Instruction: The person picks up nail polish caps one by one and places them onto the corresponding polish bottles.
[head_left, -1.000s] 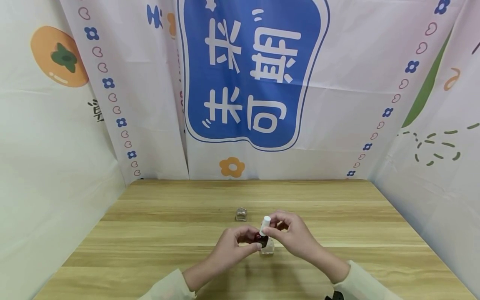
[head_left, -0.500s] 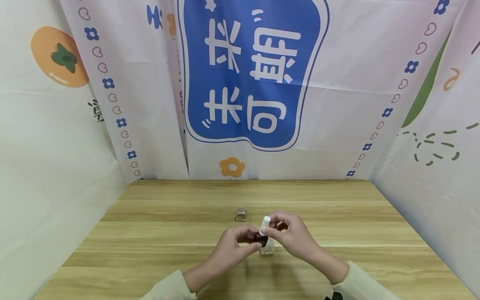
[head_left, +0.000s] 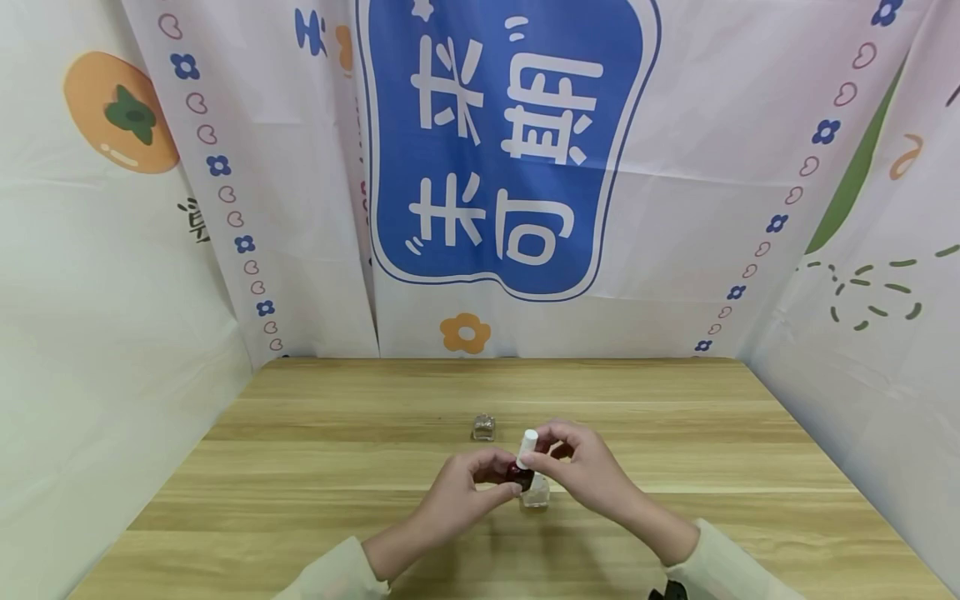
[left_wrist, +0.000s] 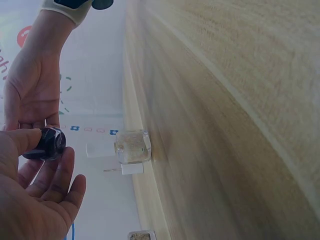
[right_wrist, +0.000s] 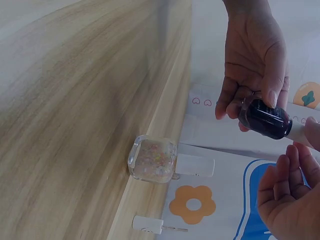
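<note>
A dark red nail polish bottle [right_wrist: 265,118] is held up over the table between both hands. My left hand [head_left: 465,493] grips its glass body with thumb and fingers. The white cap [head_left: 527,448] sits at the bottle's neck, pinched by my right hand [head_left: 588,467] between thumb and fingers. Cap and bottle lean slightly in the head view. In the left wrist view the dark bottle [left_wrist: 48,144] shows beside the thumb, and its cap is hidden. Just below the hands stands a clear glitter polish bottle [right_wrist: 152,159] with a white cap [right_wrist: 196,165] at its top.
Farther back on the wooden table [head_left: 337,425] stands another small clear bottle [head_left: 483,428]. In the right wrist view a white brush cap [right_wrist: 147,224] stands on its top, brush upward. Printed cloth [head_left: 675,250] hangs behind the table and along both sides.
The dark bottle and its cap have shifted very slightly left along with the fingers. Both hands keep the same hold, and the other bottles stay where they were.
</note>
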